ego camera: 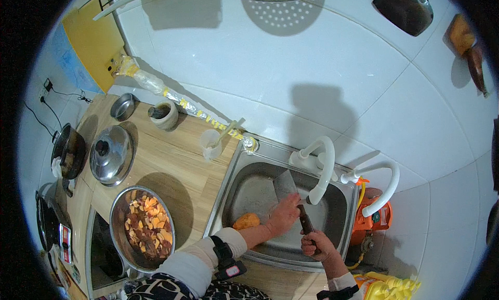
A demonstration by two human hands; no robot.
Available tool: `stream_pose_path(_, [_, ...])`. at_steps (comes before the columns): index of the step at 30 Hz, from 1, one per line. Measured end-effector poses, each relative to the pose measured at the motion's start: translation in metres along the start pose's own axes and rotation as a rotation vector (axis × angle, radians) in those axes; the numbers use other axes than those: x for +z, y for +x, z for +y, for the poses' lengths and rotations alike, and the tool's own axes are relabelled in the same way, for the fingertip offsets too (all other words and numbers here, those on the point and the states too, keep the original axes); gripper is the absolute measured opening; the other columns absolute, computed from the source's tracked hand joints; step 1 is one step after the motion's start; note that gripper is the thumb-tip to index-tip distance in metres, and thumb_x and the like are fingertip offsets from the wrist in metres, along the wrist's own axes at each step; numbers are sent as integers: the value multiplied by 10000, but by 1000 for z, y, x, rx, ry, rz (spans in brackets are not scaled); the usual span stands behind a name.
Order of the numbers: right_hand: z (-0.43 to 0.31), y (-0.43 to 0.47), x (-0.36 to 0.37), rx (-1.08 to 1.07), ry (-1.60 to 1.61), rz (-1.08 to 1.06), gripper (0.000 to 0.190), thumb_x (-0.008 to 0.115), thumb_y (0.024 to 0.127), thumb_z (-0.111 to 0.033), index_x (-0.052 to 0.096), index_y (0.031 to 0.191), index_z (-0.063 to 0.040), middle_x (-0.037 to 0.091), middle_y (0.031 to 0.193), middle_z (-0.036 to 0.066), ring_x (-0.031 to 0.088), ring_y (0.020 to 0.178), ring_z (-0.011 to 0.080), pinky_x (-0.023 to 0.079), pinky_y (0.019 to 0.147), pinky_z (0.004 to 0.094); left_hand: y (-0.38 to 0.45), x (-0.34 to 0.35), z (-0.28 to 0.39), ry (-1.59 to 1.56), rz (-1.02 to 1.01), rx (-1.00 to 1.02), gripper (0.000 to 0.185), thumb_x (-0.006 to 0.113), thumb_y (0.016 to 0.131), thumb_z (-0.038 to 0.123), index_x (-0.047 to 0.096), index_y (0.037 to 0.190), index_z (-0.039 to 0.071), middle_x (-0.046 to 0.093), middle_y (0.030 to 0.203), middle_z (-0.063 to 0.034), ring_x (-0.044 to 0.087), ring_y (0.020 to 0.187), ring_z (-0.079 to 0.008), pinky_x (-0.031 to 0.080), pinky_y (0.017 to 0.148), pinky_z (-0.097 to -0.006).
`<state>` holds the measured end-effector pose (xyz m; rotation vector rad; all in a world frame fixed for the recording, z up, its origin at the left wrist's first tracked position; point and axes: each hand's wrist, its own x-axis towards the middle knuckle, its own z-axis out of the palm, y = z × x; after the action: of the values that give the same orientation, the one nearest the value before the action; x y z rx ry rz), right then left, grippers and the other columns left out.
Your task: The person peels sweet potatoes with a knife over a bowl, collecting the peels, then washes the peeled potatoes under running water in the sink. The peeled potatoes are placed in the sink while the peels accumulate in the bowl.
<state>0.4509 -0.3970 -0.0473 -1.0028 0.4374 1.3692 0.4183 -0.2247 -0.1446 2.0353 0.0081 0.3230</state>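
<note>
My right hand [317, 245] grips the dark handle of a cleaver [285, 184] over the stainless-steel sink [239, 175]. The broad metal blade points away toward the back of the sink, below the white curved faucet [327, 171]. My left hand [286, 216] is at the blade's near end, beside the faucet's spout; whether its fingers hold the blade or only touch it is unclear. On the sink floor, left of my left wrist, lies an orange lump of peeled vegetable [246, 221]. Any running water cannot be made out.
Left of the sink, a metal bowl [117, 237] holds orange chunks and darker pieces. Behind it are a lidded pot [111, 155], a mortar with pestle [165, 114] and a plastic cup [211, 144]. A second white faucet [384, 183] and an orange gas cylinder [370, 214] stand right.
</note>
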Motion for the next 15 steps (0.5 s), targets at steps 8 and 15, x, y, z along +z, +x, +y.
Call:
stream_pose_path(8, [17,0,-2,100,475,-156,191,453,808,-35,440,991,-89,333,596,-22,299,426,57,263,377,210,11,22,1,370,-299,44,518,343,937,317,258,1342,5,225,1410,-214,199,1312,-381,158,1056,-502])
stream_pose_path(15, [25,-2,7,105,427,-245,231,449,796,-26,449,1014,-102,342,599,-21,311,422,57,263,366,206,23,-5,-8,242,-90,-40,595,323,927,391,205,1385,31,212,1434,-170,180,1334,-332,134,1071,-486])
